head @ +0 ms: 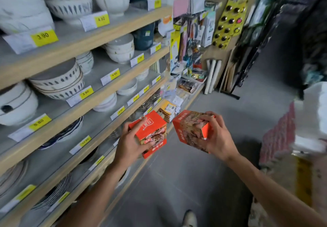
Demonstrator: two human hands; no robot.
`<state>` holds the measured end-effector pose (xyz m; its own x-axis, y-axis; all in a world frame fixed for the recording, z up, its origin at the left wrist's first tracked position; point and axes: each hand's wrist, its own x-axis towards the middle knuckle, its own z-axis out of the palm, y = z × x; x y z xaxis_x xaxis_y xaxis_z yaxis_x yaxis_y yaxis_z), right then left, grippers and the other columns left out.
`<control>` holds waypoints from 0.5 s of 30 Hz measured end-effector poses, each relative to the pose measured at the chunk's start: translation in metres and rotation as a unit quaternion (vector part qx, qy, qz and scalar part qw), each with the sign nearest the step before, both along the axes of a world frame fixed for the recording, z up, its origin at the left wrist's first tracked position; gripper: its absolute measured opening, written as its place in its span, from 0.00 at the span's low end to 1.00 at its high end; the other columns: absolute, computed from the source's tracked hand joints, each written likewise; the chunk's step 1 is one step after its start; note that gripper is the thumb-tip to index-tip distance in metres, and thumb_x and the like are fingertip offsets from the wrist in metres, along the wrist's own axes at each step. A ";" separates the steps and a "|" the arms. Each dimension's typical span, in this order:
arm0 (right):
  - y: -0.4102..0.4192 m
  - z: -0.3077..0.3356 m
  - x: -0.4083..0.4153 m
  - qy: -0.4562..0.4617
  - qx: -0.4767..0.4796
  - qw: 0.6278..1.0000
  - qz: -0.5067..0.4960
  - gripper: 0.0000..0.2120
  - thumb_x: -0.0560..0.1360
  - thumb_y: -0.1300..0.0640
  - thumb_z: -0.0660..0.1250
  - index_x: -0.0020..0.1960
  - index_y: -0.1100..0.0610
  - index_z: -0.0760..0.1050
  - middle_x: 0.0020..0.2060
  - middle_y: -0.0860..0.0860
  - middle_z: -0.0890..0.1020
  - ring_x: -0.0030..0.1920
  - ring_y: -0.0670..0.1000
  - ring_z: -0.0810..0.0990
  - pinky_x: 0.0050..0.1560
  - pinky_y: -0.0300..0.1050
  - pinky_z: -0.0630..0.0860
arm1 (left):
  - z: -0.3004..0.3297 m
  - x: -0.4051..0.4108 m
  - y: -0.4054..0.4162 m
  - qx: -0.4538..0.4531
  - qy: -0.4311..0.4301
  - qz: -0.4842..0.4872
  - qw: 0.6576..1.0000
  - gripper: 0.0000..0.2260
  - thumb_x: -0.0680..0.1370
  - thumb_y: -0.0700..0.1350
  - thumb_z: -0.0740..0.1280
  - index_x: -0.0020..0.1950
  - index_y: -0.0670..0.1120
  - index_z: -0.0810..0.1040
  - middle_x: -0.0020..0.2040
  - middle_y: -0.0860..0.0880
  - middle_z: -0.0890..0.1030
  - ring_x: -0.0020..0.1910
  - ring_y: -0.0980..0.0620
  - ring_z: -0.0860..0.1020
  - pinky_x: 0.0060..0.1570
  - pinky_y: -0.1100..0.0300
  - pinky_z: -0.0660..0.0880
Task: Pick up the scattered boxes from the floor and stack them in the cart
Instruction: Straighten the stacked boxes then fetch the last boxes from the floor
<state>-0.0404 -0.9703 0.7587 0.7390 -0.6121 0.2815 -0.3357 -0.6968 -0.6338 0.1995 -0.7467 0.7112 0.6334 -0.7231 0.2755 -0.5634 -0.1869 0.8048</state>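
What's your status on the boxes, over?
Left hand grips one orange box. Right hand grips a second orange box. Both off the floor; cart not clearly in view. Shelves close on left, nothing blocking.

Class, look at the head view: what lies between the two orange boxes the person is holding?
Nothing joins them. The left box and right box are apart; through the gap the head view shows only the grey floor and packets on the bottom shelf beyond.

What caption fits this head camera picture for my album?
Left hand and right hand each hold an orange box beside shelves of bowls.
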 end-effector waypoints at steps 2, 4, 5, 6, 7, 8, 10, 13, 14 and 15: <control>0.007 0.012 -0.003 -0.014 -0.017 1.000 -0.003 0.36 0.64 0.46 0.82 0.68 0.47 0.70 0.67 0.42 0.66 0.61 0.42 0.71 0.60 0.44 0.76 | 0.014 -0.003 0.007 -0.014 -0.022 0.005 1.000 0.41 0.64 0.59 0.79 0.75 0.62 0.68 0.55 0.54 0.67 0.57 0.58 0.75 0.54 0.62 0.78; 0.011 0.021 -0.007 -0.017 -0.024 1.000 -0.006 0.36 0.64 0.47 0.82 0.68 0.47 0.70 0.68 0.43 0.66 0.61 0.46 0.73 0.60 0.47 0.77 | 0.027 -0.007 0.015 -0.025 -0.031 0.010 0.999 0.41 0.65 0.57 0.80 0.75 0.63 0.68 0.55 0.54 0.67 0.57 0.63 0.74 0.53 0.70 0.76; 0.012 0.025 -0.008 -0.015 -0.027 0.999 -0.008 0.36 0.64 0.47 0.82 0.68 0.46 0.70 0.68 0.43 0.65 0.61 0.48 0.75 0.59 0.50 0.79 | 0.032 -0.009 0.018 -0.028 -0.033 0.013 0.999 0.40 0.65 0.57 0.79 0.75 0.63 0.67 0.56 0.55 0.67 0.58 0.65 0.74 0.52 0.73 0.75; 0.013 0.027 -0.009 -0.016 -0.033 0.999 -0.009 0.36 0.64 0.47 0.82 0.68 0.45 0.70 0.68 0.43 0.65 0.61 0.49 0.75 0.59 0.52 0.79 | 0.037 -0.011 0.022 -0.030 -0.031 0.016 0.999 0.40 0.64 0.57 0.79 0.75 0.64 0.67 0.56 0.56 0.67 0.59 0.65 0.74 0.52 0.74 0.75; 0.014 0.030 -0.010 -0.020 -0.038 0.999 -0.008 0.36 0.64 0.46 0.82 0.68 0.44 0.70 0.68 0.42 0.65 0.61 0.50 0.76 0.58 0.53 0.80 | 0.041 -0.014 0.025 -0.033 -0.030 0.019 0.999 0.40 0.65 0.56 0.79 0.74 0.65 0.67 0.57 0.57 0.67 0.59 0.65 0.74 0.52 0.74 0.75; 0.014 0.031 -0.009 -0.026 -0.040 0.999 -0.007 0.36 0.64 0.46 0.82 0.67 0.43 0.69 0.69 0.42 0.65 0.62 0.50 0.76 0.58 0.54 0.80 | 0.045 -0.017 0.027 -0.039 -0.031 0.021 0.999 0.40 0.65 0.56 0.79 0.74 0.66 0.67 0.57 0.57 0.67 0.59 0.65 0.74 0.51 0.74 0.75; 0.011 0.034 -0.007 -0.037 -0.041 0.998 0.003 0.35 0.64 0.46 0.82 0.67 0.41 0.70 0.69 0.41 0.65 0.62 0.49 0.76 0.57 0.54 0.81 | 0.051 -0.025 0.029 -0.045 -0.030 0.033 0.998 0.40 0.65 0.55 0.79 0.73 0.68 0.66 0.58 0.60 0.66 0.58 0.67 0.75 0.48 0.74 0.77; 0.006 0.041 -0.003 -0.053 -0.042 0.997 0.035 0.35 0.64 0.47 0.82 0.67 0.42 0.70 0.69 0.40 0.66 0.60 0.44 0.75 0.56 0.53 0.82 | 0.057 -0.038 0.031 -0.038 -0.019 0.069 0.997 0.40 0.65 0.55 0.78 0.73 0.68 0.65 0.58 0.63 0.65 0.59 0.66 0.74 0.46 0.78 0.74; 0.006 0.041 -0.001 -0.058 -0.045 0.997 0.040 0.35 0.64 0.47 0.82 0.67 0.43 0.71 0.68 0.40 0.66 0.59 0.41 0.74 0.55 0.53 0.82 | 0.059 -0.041 0.033 -0.034 -0.019 0.077 0.996 0.40 0.65 0.56 0.78 0.73 0.68 0.65 0.58 0.63 0.65 0.60 0.65 0.74 0.47 0.78 0.74; 0.006 0.039 0.003 -0.062 -0.047 0.996 0.043 0.35 0.63 0.47 0.82 0.66 0.43 0.71 0.68 0.40 0.67 0.59 0.41 0.74 0.55 0.53 0.82 | 0.062 -0.042 0.036 -0.032 -0.021 0.082 0.996 0.40 0.65 0.57 0.78 0.74 0.69 0.65 0.58 0.61 0.66 0.60 0.64 0.74 0.48 0.78 0.74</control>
<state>-0.0374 -0.9647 0.7980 0.7432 -0.5148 0.4274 -0.1949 -0.7776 -0.5978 0.1579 -0.7106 0.7731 0.7280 -0.5910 0.3474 -0.5637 -0.2276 0.7940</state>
